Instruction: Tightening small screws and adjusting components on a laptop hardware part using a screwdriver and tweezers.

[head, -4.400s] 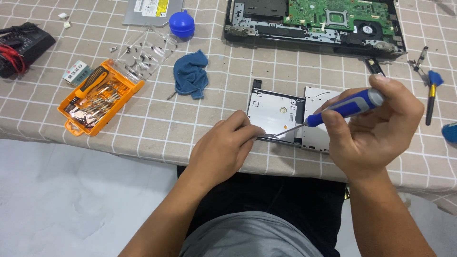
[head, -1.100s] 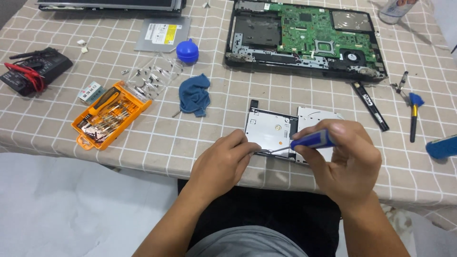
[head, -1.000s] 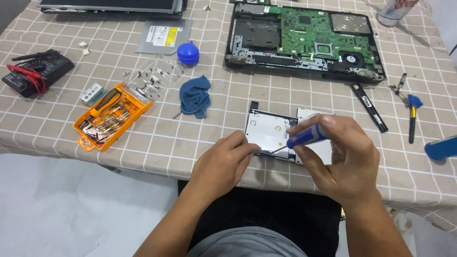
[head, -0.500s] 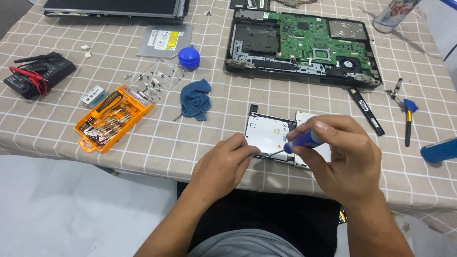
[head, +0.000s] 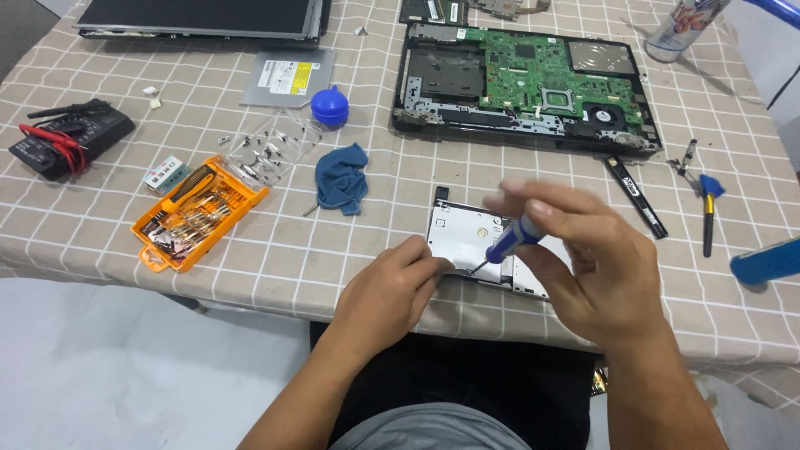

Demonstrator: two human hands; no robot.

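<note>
Seated at the near edge of a desk under a checked cloth. Left hand pressed flat, fingers loosely curled, on the near left corner of a silver metal drive, holding it down without closing round anything. Right hand wrapped around a blue-handled screwdriver, thumb and fingertips pinching the handle, upper fingers blurred; tip down on the drive's near part, just beside the left fingertips. Drive lying flat close to the desk's near edge, its right half hidden beneath the right hand.

Beyond the drive, an opened laptop base with green board showing, a strip of bare cloth between the two. To the left, a crumpled blue cloth, well apart from the left hand, with open cloth between. Farther left, an orange bit case lying slantwise near the desk's front edge, loose screws beside its far end. Black meter with red leads toward the left edge. Round blue blower touching a flat silver disc drive. Screen panel along the far edge.

On the right, a black strip just off the right hand's knuckles, a small blue brush farther out, and a blue handle cut off at the right border.
</note>
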